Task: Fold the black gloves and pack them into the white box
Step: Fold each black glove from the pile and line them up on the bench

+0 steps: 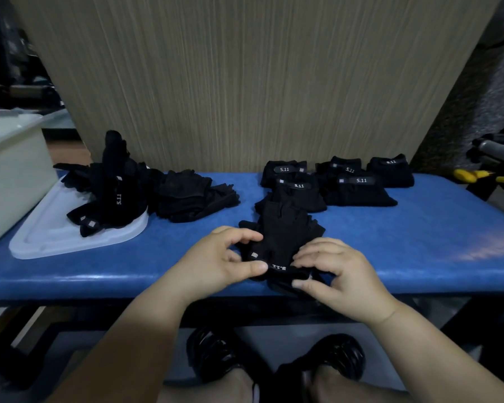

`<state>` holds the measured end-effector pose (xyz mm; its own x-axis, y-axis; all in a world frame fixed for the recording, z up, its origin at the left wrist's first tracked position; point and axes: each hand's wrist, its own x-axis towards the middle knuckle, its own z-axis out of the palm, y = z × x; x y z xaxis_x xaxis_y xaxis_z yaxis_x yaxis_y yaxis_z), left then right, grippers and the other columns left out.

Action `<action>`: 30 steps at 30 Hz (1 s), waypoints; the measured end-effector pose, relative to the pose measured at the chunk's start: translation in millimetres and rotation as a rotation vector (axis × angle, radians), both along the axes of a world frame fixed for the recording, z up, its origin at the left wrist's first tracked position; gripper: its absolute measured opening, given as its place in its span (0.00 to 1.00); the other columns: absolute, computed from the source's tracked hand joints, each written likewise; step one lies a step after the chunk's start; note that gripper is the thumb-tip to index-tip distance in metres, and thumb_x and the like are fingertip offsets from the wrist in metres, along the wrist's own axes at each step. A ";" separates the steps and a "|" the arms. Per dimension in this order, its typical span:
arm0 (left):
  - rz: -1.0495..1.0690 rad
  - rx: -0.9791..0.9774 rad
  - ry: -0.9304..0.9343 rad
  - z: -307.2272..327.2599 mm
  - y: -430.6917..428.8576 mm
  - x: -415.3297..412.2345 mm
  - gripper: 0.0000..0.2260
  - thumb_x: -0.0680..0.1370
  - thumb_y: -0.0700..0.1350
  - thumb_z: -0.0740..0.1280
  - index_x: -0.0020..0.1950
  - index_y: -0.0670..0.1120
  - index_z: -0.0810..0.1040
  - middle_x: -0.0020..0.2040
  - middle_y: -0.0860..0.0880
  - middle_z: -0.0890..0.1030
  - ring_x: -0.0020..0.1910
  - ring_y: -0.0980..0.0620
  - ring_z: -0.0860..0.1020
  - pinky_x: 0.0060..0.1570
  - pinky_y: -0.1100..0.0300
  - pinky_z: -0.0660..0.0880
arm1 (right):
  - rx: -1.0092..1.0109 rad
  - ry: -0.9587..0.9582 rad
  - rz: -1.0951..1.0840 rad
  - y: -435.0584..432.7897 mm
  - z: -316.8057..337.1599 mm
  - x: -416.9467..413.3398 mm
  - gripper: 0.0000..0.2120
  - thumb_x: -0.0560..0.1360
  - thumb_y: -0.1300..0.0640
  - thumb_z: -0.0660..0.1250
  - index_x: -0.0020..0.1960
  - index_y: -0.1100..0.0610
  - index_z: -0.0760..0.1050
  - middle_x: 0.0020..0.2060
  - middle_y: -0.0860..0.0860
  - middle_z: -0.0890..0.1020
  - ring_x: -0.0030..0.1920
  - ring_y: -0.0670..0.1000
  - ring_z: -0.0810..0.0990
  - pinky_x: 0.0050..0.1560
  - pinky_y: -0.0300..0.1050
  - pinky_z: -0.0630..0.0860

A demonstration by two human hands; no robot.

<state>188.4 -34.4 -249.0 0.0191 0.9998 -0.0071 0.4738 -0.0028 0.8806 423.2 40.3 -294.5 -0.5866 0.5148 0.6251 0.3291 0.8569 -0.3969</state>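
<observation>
A black fingerless glove [285, 231] lies flat on the blue bench near its front edge, fingers pointing away from me. My left hand [218, 261] pinches its wrist strap on the left. My right hand [335, 271] grips the same strap on the right, over the "5.11" label. Several folded black gloves [352, 184] sit in a group at the back right. A heap of unfolded gloves [120, 187] rests on the white lid [56, 237] and spills onto the bench to its right. The white box [9, 170] stands at the far left.
The blue bench [419, 242] runs left to right, backed by an upright wooden panel [245, 82]. Yellow-handled tools [477, 177] and a grey metal bar [498, 149] lie off the right end. My knees and black shoes [274, 359] show below the bench.
</observation>
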 end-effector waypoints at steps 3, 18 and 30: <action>0.023 0.018 0.004 0.4 0.5 3.4 0.15 0.74 0.43 0.72 0.56 0.60 0.78 0.57 0.57 0.72 0.40 0.55 0.83 0.49 0.66 0.77 | -0.037 -0.067 0.016 -3.0 1.5 3.4 0.27 0.63 0.33 0.73 0.56 0.47 0.81 0.53 0.39 0.81 0.58 0.41 0.77 0.60 0.41 0.73; -0.042 0.103 0.129 -5.0 1.1 6.7 0.22 0.65 0.46 0.80 0.56 0.57 0.80 0.55 0.63 0.71 0.39 0.63 0.74 0.44 0.68 0.73 | -0.186 0.065 -0.069 -5.9 6.7 -0.1 0.09 0.75 0.48 0.65 0.54 0.44 0.77 0.49 0.36 0.81 0.51 0.42 0.80 0.51 0.42 0.76; 0.046 0.302 0.351 -19.8 14.5 13.9 0.04 0.72 0.59 0.68 0.43 0.61 0.77 0.48 0.61 0.78 0.54 0.64 0.72 0.53 0.65 0.67 | -0.388 0.164 -0.138 -3.4 12.0 1.8 0.10 0.74 0.44 0.63 0.48 0.47 0.79 0.42 0.44 0.84 0.45 0.44 0.81 0.48 0.40 0.76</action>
